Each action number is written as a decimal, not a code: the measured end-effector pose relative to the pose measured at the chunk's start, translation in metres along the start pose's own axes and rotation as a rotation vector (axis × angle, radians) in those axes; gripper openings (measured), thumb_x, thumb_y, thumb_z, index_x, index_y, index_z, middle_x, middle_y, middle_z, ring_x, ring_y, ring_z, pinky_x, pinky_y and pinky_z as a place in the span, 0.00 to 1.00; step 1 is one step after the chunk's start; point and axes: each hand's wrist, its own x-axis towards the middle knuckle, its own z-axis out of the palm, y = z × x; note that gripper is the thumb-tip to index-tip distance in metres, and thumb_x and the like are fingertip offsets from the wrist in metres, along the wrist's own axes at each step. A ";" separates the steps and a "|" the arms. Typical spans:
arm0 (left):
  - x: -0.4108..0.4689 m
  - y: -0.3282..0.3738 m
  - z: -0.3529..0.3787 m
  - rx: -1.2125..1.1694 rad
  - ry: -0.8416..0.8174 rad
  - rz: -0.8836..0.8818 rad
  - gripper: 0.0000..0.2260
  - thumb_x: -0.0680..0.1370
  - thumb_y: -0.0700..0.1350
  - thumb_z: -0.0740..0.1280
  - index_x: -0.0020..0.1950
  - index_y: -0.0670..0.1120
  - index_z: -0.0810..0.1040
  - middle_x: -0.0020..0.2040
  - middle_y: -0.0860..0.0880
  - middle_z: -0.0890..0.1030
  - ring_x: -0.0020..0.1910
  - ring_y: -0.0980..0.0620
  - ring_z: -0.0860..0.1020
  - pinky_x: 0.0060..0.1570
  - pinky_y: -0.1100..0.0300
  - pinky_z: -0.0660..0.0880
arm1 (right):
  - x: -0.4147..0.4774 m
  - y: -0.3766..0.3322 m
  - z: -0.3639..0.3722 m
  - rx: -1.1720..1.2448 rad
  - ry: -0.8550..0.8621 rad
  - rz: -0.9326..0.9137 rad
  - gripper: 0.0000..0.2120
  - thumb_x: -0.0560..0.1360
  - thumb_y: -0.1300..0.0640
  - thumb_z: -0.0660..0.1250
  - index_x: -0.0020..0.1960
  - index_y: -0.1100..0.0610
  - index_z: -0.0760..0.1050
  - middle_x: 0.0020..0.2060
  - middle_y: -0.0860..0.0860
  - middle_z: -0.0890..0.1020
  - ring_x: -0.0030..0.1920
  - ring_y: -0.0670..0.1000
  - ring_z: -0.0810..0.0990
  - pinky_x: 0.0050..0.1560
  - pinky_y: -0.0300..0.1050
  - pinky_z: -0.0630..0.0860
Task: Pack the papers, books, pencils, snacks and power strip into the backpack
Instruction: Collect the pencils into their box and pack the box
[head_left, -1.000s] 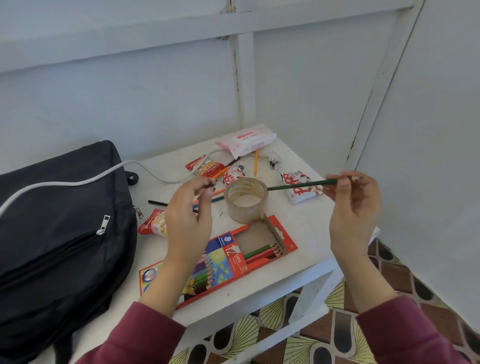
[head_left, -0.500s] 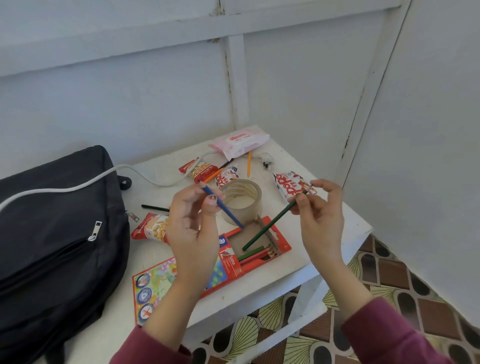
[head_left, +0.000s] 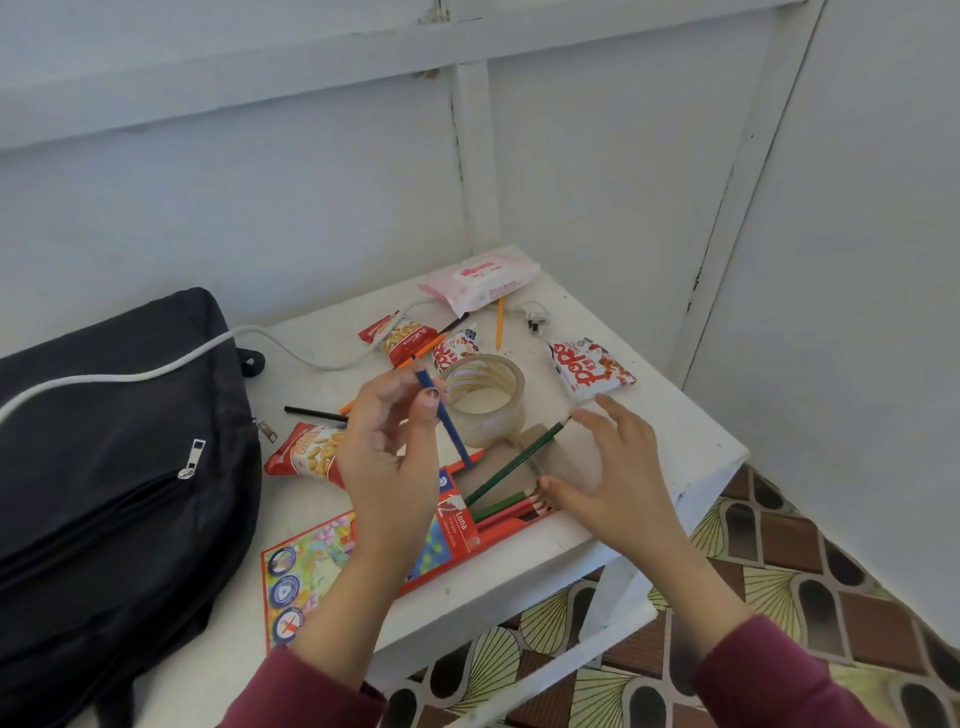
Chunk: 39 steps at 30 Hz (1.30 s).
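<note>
The black backpack lies on the left part of the white table, with a white cable over it. Near the front edge lies the open pencil box, and a tape roll stands just behind it. The left hand pinches a blue pencil above the box. The right hand is over the box's open end, fingers spread and holding nothing. A green pencil leans into the box.

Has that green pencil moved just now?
Yes. The green pencil dropped from level beside the tape roll to slant into the pencil box in front of it; the right hand has let go.
</note>
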 end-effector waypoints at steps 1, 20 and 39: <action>0.001 0.000 0.002 -0.001 -0.001 -0.025 0.11 0.77 0.40 0.63 0.52 0.57 0.74 0.48 0.54 0.80 0.48 0.51 0.80 0.44 0.57 0.79 | 0.000 0.001 0.001 0.006 -0.002 -0.012 0.29 0.66 0.47 0.75 0.64 0.51 0.72 0.71 0.53 0.62 0.69 0.49 0.55 0.67 0.44 0.53; 0.007 -0.015 0.023 0.267 -0.433 -0.019 0.21 0.73 0.33 0.67 0.63 0.50 0.76 0.53 0.58 0.80 0.51 0.65 0.77 0.45 0.75 0.72 | -0.003 0.003 0.008 -0.015 0.086 -0.070 0.32 0.67 0.43 0.69 0.69 0.43 0.65 0.69 0.50 0.68 0.67 0.47 0.60 0.64 0.44 0.59; -0.024 -0.049 0.002 0.654 -0.652 0.170 0.14 0.70 0.35 0.63 0.51 0.45 0.83 0.45 0.48 0.84 0.43 0.48 0.82 0.43 0.58 0.78 | -0.003 0.005 0.010 -0.077 0.117 -0.055 0.39 0.66 0.38 0.67 0.73 0.52 0.63 0.71 0.54 0.66 0.67 0.49 0.57 0.66 0.47 0.57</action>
